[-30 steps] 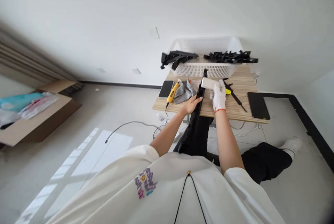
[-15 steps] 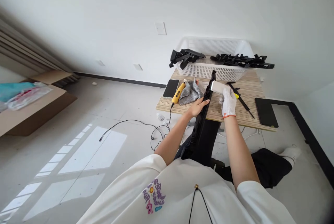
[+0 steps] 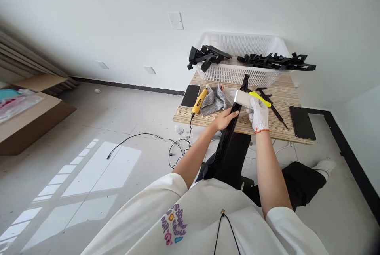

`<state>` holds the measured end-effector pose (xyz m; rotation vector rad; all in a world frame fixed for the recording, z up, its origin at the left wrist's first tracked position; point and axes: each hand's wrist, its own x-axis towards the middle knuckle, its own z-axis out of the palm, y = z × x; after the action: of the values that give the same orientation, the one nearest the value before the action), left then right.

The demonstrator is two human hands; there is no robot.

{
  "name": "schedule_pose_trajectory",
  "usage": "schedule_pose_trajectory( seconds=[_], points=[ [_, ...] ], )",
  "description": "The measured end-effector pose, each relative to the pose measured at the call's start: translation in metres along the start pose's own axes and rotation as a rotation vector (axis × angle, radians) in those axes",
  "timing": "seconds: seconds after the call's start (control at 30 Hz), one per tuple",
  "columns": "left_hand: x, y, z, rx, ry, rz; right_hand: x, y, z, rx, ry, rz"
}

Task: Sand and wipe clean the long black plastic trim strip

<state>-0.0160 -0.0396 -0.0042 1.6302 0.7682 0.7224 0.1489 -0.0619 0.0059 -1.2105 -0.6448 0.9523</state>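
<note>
With the left hand [image 3: 225, 120] I grip a long black part [image 3: 226, 138]; the gloved right hand [image 3: 259, 116] holds a pale block [image 3: 245, 99].

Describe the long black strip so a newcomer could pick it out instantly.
Find the wood-grain table, then the bare left hand near its front edge. The long black strip slants under that hand past the edge; unlike the black parts at the white basket, it's hand-held.

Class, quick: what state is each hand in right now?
Left hand: closed, holding the long black part.
Right hand, gloved: closed, holding the white block.
</note>
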Motion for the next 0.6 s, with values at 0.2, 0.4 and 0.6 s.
schedule_pose_trajectory(
  seconds=[0.2, 0.4, 0.6],
  points=[
    [0.006, 0.000, -0.003, -0.084, 0.102, -0.041, -0.001, 0.002, -0.007, -0.048, -0.061, 0.040],
    [0.006, 0.002, -0.003, -0.128, 0.075, -0.007, 0.003, 0.001, -0.017, 0.099, -0.077, -0.059],
    [0.006, 0.000, -0.004, -0.060, 0.067, 0.013, 0.009, 0.007, -0.002, 0.057, -0.017, -0.077]
  ],
)
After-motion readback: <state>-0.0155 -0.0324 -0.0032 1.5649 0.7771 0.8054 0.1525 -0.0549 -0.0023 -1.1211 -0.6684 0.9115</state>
